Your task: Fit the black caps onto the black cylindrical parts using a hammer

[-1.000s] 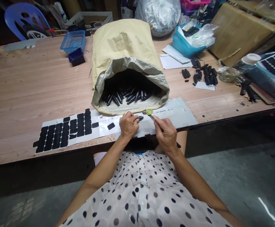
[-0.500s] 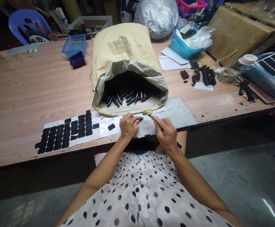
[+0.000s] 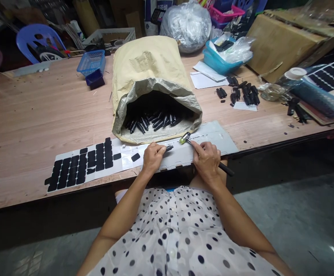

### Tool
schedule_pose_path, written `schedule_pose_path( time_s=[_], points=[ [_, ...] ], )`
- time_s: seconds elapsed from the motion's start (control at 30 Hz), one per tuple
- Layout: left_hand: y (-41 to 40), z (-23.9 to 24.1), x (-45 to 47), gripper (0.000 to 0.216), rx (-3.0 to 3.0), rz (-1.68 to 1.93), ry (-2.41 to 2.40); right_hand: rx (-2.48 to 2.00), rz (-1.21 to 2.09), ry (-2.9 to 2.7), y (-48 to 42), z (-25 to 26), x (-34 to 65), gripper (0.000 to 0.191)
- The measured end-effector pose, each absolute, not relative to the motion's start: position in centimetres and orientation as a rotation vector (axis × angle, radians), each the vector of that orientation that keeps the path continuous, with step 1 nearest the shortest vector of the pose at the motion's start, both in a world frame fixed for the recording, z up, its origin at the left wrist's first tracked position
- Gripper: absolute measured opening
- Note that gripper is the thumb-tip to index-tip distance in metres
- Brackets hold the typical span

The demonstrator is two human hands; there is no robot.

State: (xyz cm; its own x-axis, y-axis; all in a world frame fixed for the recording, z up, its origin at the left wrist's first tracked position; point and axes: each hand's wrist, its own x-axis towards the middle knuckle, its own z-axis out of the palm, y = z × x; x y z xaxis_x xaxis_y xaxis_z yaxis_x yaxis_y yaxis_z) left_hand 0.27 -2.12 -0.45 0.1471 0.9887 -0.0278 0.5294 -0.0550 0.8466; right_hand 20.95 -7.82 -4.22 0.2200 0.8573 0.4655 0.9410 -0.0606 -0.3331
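Note:
My left hand [image 3: 153, 158] is closed around a small black tapered part [image 3: 169, 148], whose tip sticks out to the right over the grey board [image 3: 213, 136]. In my right hand [image 3: 207, 161] is a small hammer [image 3: 185, 138] with a yellow-green face and metal head; its dark handle runs back under my palm. The hammer head is above the board, a little right of and beyond the black part, apart from it. Just past both hands a cream woven sack [image 3: 151, 57] lies with its mouth towards me, several black tapered parts [image 3: 144, 123] inside.
A white sheet with black rounded stickers [image 3: 76, 168] lies left along the table edge. Black parts [image 3: 249, 94] are piled at right, near a turquoise basket [image 3: 227, 63] and a cardboard box [image 3: 282, 44]. Blue baskets [image 3: 91, 61] stand at the back left.
The hammer has swung so its head points the other way, up and slightly right, and more handle shows behind my right hand. My left hand has shifted slightly left, still holding the black part.

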Motion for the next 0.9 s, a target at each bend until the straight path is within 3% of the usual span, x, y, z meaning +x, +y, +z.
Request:
schedule_pose_path(
  time_s=[0.13,0.3,0.37,0.5,0.7,0.9],
  points=[
    [-2.7,0.4,-0.1,0.022,1.657,0.774,1.389,-1.708,-0.013,-1.655,-8.2,-2.3,20.2,0.031],
    [-3.6,1.4,-0.7,0.022,1.707,0.701,1.242,-1.252,0.606,-1.795,-8.0,-0.7,19.0,0.049],
    [-4.0,1.5,-1.0,0.023,1.737,0.677,1.195,-1.188,0.729,-1.798,-8.0,-0.7,18.6,0.039],
    [-4.5,1.3,-1.6,0.023,1.791,0.692,1.103,-1.156,0.811,-1.766,-8.2,-1.1,18.2,0.020],
    [-4.8,1.2,-1.9,0.025,1.857,0.764,0.992,-1.158,0.919,-1.683,-8.7,-1.6,18.2,0.021],
    [-5.1,1.1,-1.7,0.012,1.885,0.868,0.900,-1.106,0.893,-1.674,-8.8,-1.6,18.2,0.021]
  ],
)
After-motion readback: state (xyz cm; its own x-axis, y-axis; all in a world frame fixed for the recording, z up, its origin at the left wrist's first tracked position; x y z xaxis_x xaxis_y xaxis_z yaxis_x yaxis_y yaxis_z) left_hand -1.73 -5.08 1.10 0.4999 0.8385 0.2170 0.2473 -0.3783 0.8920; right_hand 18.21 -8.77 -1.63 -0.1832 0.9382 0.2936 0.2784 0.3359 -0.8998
